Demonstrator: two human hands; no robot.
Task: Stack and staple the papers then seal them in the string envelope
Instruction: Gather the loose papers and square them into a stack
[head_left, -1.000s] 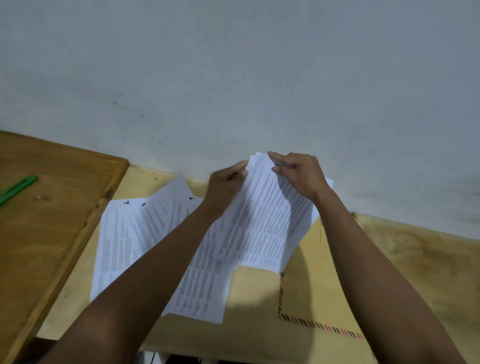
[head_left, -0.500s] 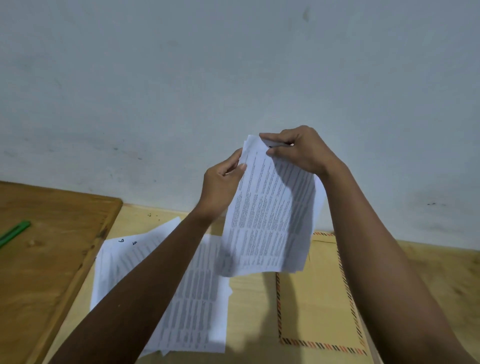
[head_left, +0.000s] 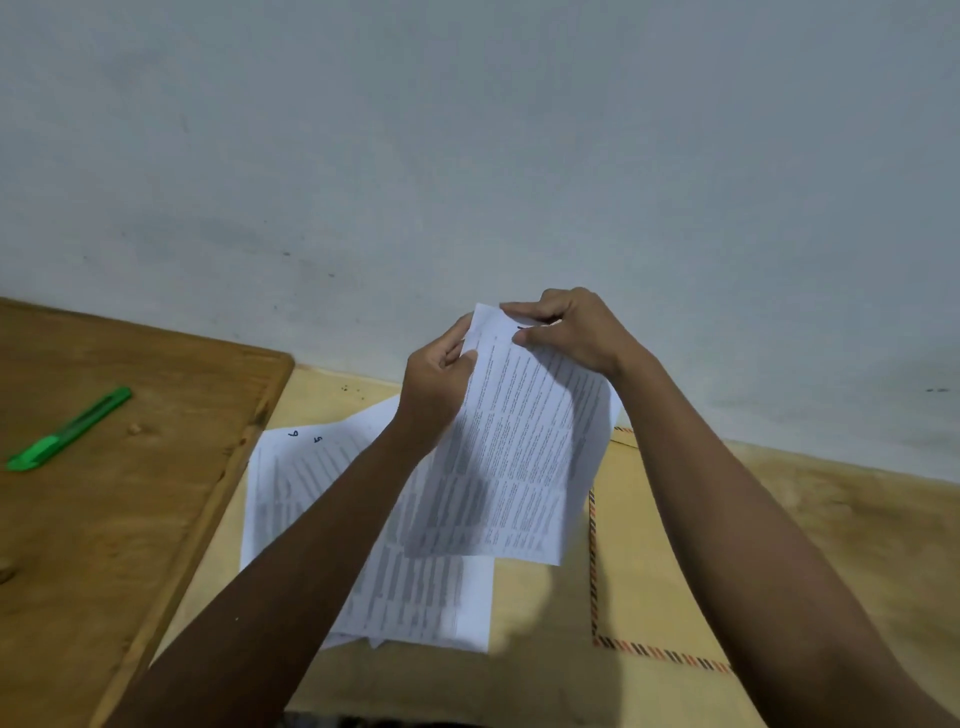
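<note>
Both hands hold a small bundle of printed sheets (head_left: 524, 452) upright above the table, lower edge hanging free. My left hand (head_left: 441, 379) pinches the bundle's upper left edge. My right hand (head_left: 571, 327) grips its top right corner between thumb and fingers. More printed papers (head_left: 415, 592) lie flat on the table under my left forearm, with handwritten numbers at their top left. A tan string envelope (head_left: 644, 587) with a striped orange and black border lies flat to the right, partly under my right forearm. No stapler is in view.
A green pen (head_left: 70, 428) lies on a darker wooden board (head_left: 104, 519) at the left. The pale wooden table (head_left: 852, 514) runs along a grey wall (head_left: 467, 156) just behind the hands.
The bundle was lifted off the table and stood upright half a second ago; it now sits slightly lower and more tilted. Both hands keep their grip on its top.
</note>
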